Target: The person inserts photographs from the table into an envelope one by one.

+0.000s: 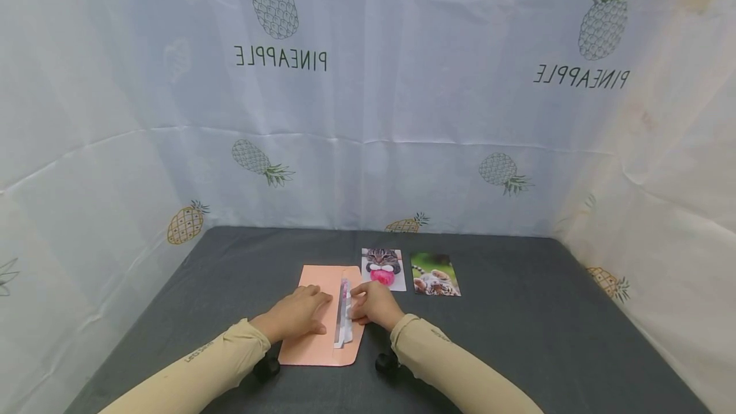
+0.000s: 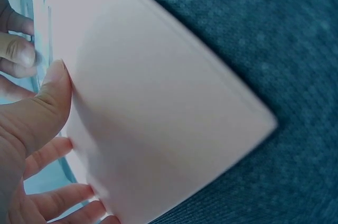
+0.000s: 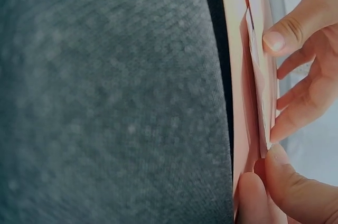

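A peach paper envelope [image 1: 316, 278] lies on the dark tabletop, with a narrow white and grey paper strip [image 1: 343, 321] running lengthwise near its right side. My left hand [image 1: 294, 313] rests on the envelope left of the strip, its thumb and fingers spread over the surface. From the right, my right hand [image 1: 377, 305] pinches the strip's edge between thumb and fingers. The right wrist view shows this paper edge [image 3: 260, 89] standing slightly raised from the peach sheet, the right thumb [image 3: 285, 174] at its lower end. Part of the strip is hidden behind the right fingers.
Beyond the right hand lie two photos: a cat with a pink ball [image 1: 383, 278] and, to its right, a tiger cub on grass [image 1: 435, 275]. The dark cloth-covered table [image 1: 529, 312] ends at a white pineapple-print curtain [image 1: 397, 184] around the back and sides.
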